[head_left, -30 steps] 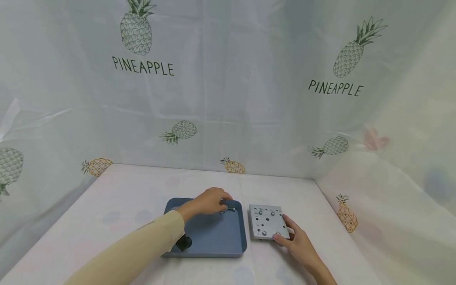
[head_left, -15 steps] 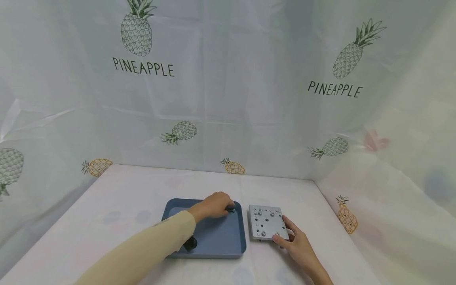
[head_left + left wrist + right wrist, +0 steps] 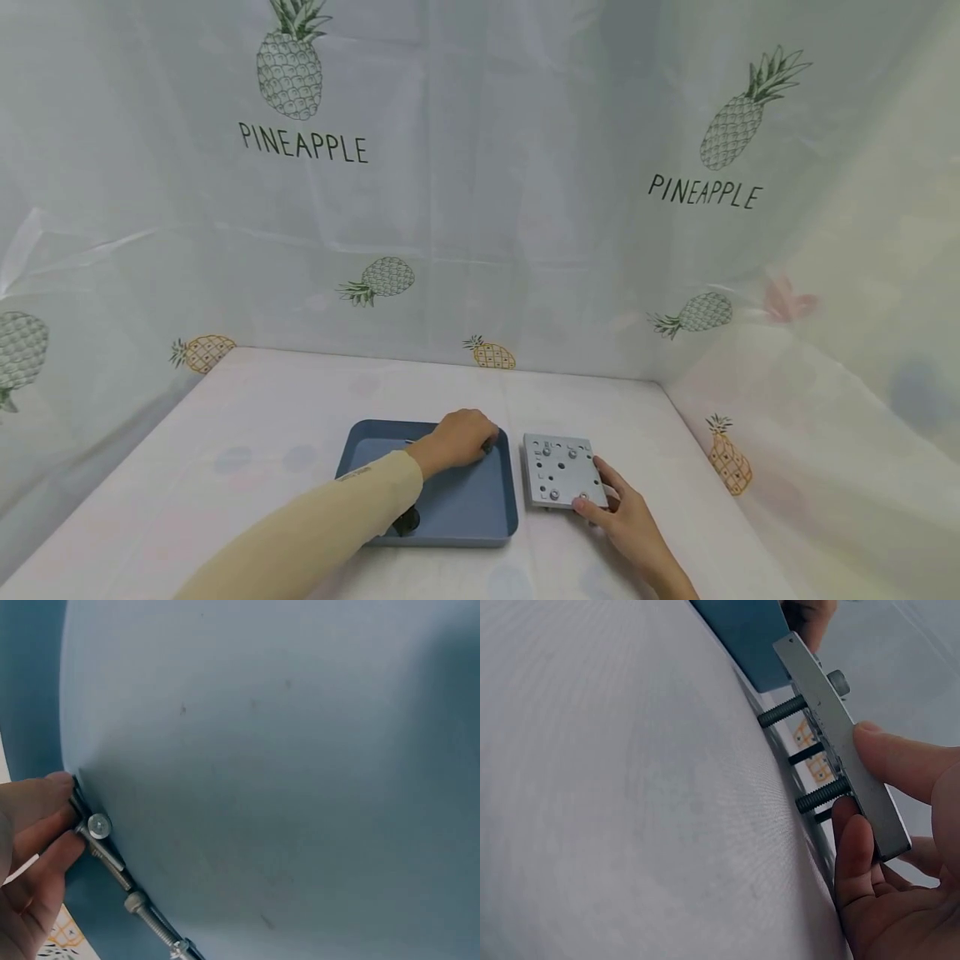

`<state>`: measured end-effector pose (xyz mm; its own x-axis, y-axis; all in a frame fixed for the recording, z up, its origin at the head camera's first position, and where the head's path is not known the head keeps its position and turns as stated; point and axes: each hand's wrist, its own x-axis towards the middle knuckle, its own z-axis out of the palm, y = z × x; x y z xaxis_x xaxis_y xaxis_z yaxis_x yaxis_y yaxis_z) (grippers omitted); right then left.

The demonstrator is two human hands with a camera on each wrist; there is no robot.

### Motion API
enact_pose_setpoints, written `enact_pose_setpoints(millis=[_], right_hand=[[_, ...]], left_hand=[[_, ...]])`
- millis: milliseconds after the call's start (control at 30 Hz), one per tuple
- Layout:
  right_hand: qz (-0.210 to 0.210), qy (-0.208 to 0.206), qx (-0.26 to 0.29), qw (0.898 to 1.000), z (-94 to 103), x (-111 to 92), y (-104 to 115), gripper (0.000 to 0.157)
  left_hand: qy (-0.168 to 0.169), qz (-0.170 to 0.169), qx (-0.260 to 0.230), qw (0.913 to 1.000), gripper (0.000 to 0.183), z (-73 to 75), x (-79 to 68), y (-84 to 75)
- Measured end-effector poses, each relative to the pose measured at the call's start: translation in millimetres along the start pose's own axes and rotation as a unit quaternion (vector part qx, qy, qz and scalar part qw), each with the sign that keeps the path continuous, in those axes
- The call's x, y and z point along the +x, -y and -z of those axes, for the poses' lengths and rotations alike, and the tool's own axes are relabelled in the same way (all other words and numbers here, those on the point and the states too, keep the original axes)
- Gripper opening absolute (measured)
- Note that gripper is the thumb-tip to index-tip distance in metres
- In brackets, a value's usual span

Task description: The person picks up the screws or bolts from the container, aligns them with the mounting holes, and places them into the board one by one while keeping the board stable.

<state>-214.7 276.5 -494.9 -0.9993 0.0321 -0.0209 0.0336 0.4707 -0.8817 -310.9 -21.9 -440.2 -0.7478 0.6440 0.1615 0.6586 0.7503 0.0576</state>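
In the head view my left hand (image 3: 461, 437) reaches into the far right corner of a blue tray (image 3: 468, 512). The left wrist view shows its thumb and fingers pinching at a dark bolt (image 3: 78, 796) by the tray wall. Metal bolts (image 3: 155, 921) lie in a line beside that wall, one with a round head facing up. My right hand (image 3: 633, 517) grips the near right corner of a square silver metal plate (image 3: 566, 477) with holes. From the right wrist, the plate is seen edge-on, with several dark threaded bolts (image 3: 823, 795) sticking out underneath; the thumb is on top, fingers below.
A white cloth-covered table (image 3: 285, 400) carries the tray and runs back to a hanging curtain (image 3: 510, 167) printed with pineapples. A black object (image 3: 407, 522) shows at the left cuff, over the tray.
My left hand has moved right and slightly nearer along the tray's far side, its fingers now covering the bolts that showed there. The right hand and plate stay nearly in place.
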Motion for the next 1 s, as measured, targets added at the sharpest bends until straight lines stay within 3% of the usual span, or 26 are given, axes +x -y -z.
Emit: enact_pose_setpoints(millis=[267, 433, 600, 833, 1000], right_hand=[[-0.001, -0.005, 0.008, 1.0, 0.2, 0.7, -1.9, 0.097], [-0.002, -0.006, 0.014, 1.0, -0.7, 1.3, -2.2, 0.097], [-0.002, -0.006, 0.006, 1.0, -0.6, 1.1, -3.1, 0.096], [0.001, -0.008, 0.013, 1.0, -0.7, 0.8, -4.3, 0.095], [0.003, -0.007, 0.024, 1.0, -1.5, 1.4, -3.8, 0.096]], left_hand=[[-0.013, 0.009, 0.024, 0.9996, 0.01, 3.0, 3.4, -6.3], [-0.013, 0.007, 0.054, 0.9984, 0.013, -2.5, 6.2, -5.3], [-0.006, 0.002, 0.048, 0.9988, 0.014, -10.1, 8.7, -1.3], [0.006, 0.007, -0.036, 0.9993, 0.005, -11.8, 8.0, 8.0], [-0.008, 0.008, -0.13, 0.9914, 0.005, -9.2, 3.7, 16.7]])
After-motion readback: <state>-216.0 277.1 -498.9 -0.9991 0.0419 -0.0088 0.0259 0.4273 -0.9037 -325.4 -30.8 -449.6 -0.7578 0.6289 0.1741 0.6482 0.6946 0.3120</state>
